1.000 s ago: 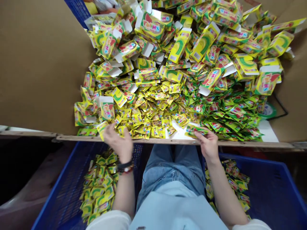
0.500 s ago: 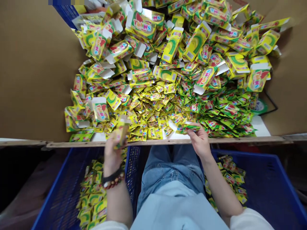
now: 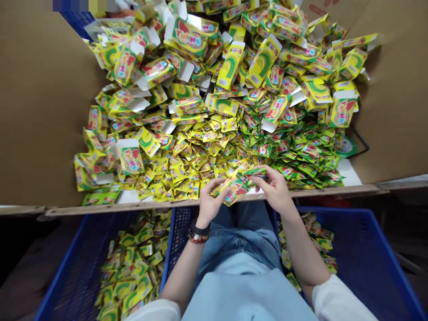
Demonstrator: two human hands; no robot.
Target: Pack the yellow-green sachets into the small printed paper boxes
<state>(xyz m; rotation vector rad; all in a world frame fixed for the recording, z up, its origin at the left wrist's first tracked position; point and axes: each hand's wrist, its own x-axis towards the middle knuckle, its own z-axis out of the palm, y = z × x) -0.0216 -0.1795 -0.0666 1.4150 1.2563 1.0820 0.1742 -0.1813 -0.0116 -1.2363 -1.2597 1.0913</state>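
Note:
Over the table's front edge, my left hand (image 3: 212, 201) is closed around a small yellow and green candy box (image 3: 235, 191) with a melon print. My right hand (image 3: 272, 187) pinches green candy packets (image 3: 253, 174) against the box's right end; whether they are partly inside it, I cannot tell. Just beyond my hands lie small yellow candy sachets (image 3: 187, 167). Green sachets (image 3: 310, 156) are heaped to the right, past my right hand. Behind them rises a pile of cartons (image 3: 190, 38), many with white end flaps standing open.
Below the table edge (image 3: 133, 207), a blue crate (image 3: 67, 267) at left holds many filled-looking boxes. Another blue crate (image 3: 364, 258) at right has boxes along its left side. Cardboard walls (image 3: 43, 111) flank the pile. A green tape roll (image 3: 347, 147) lies at right.
My left hand has moved right, from over the left crate to the middle, bringing the candy box against the packets in my right hand. The whole view has shifted slightly.

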